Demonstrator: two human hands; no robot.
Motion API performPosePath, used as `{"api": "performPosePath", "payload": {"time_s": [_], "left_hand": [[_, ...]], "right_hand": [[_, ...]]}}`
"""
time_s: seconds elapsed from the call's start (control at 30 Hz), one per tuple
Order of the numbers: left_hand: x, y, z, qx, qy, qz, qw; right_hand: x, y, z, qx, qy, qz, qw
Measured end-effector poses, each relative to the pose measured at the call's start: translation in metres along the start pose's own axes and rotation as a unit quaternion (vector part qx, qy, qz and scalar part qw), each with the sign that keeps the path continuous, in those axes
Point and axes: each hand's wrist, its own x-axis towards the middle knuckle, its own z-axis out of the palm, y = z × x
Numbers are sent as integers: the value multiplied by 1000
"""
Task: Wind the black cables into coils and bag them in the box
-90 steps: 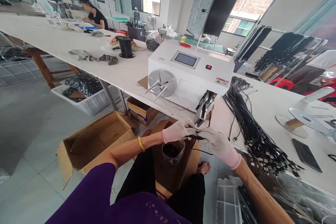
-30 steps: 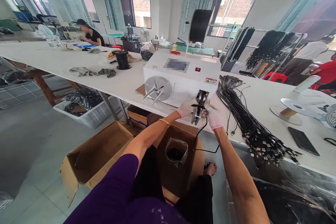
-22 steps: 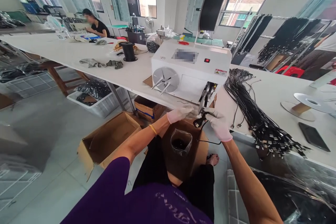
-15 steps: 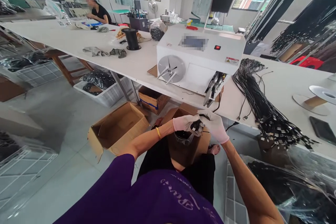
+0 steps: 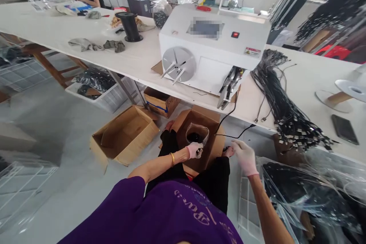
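My left hand (image 5: 195, 150), in a pale glove, is closed in a fist just below a clear plastic bag (image 5: 197, 132). The bag stands open in a cardboard box (image 5: 210, 122) between my knees. A dark bit shows under the fingers, seemingly the coiled black cable. My gloved right hand (image 5: 243, 155) hangs a little to the right, fingers bent together; what they pinch is hidden. A loose black cable (image 5: 228, 116) hangs from the table edge above both hands, below the clamp (image 5: 228, 87) of the white winding machine (image 5: 214, 49).
A thick bundle of black cables (image 5: 283, 103) lies on the long white table (image 5: 137, 65), right of the machine. A phone (image 5: 344, 129) and empty spools (image 5: 350, 89) lie further right. An open empty carton (image 5: 126, 133) stands on the floor at left. Plastic-wrapped cables (image 5: 300, 194) lie at lower right. A person sits far back left.
Both hands dropped from the machine's clamp to my lap with a coiled cable, then parted. The left moved to the bag, the right swung right. The camera tilted down.
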Motion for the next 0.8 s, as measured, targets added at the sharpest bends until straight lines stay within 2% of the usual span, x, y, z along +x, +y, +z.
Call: {"api": "performPosePath", "payload": {"time_s": [0.1, 0.17, 0.23, 0.3, 0.4, 0.5, 0.57, 0.63, 0.67, 0.73, 0.8], "left_hand": [[24, 20, -4, 32, 46, 11, 998], [32, 28, -4, 60, 64, 24, 996], [36, 33, -2, 90, 70, 36, 993], [36, 37, 6, 114, 56, 42, 991], [31, 47, 33, 132, -6, 56, 990], [23, 64, 71, 135, -81, 86, 984], [15, 74, 95, 137, -117, 105, 978], [6, 76, 110, 145, -147, 125, 970], [0, 74, 114, 151, -162, 136, 966], [-14, 64, 113, 164, -188, 152, 956], [-32, 47, 106, 177, -202, 148, 952]], "right_hand": [[49, -9, -48, -91, 131, 2, 987], [80, -18, -69, -173, 159, 36, 971], [107, -26, -77, -226, 157, 94, 957], [125, -32, -77, -235, 164, 135, 948], [132, -36, -73, -203, 186, 134, 952], [111, -33, -63, -146, 173, 98, 969], [78, -29, -45, -107, 150, 70, 980], [36, -25, -19, -77, 110, 38, 990], [14, -25, -7, -54, 85, 7, 995], [-25, -31, 9, -53, 11, -15, 998], [-47, -47, 6, -54, -72, -41, 995]]}}
